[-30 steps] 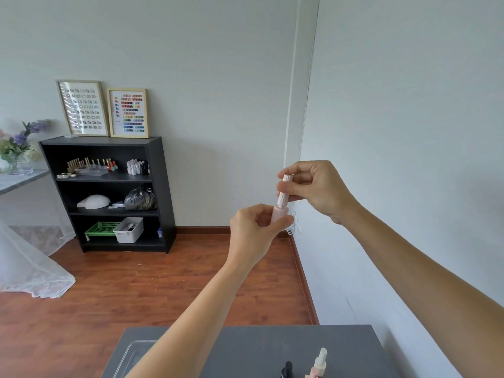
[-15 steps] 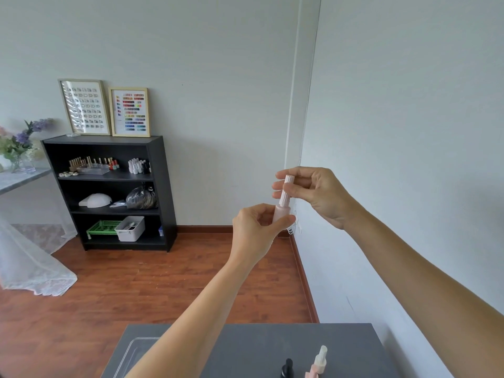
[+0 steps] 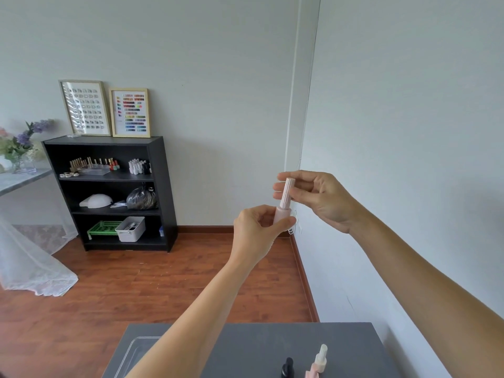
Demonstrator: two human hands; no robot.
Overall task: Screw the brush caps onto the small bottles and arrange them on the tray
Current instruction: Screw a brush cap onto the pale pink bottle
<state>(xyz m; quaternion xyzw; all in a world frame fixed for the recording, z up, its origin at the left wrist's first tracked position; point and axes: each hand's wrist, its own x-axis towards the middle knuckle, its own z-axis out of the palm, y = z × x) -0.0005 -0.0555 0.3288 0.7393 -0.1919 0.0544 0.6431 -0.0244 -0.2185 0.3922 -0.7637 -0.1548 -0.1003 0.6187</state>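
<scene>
Since the earlier frames, both hands have drifted slightly lower and the right fingers have shifted along the cap. Head view: left hand [image 3: 255,233] grips the pale pink bottle [image 3: 281,215], held in mid-air well above the grey table [image 3: 272,347]; right hand [image 3: 319,197] pinches the ribbed white brush cap [image 3: 287,190] between thumb and fingers. Bottle and cap share one long axis, near upright, cap end up and tilted slightly right. To seat the thread cleanly, keep the bottle still and turn only the cap; whether it is fully tightened cannot be judged. A clear tray [image 3: 131,353] lies at the table's left edge; one capped pink bottle [image 3: 317,364] and a black bottle [image 3: 287,368] stand on the table.
</scene>
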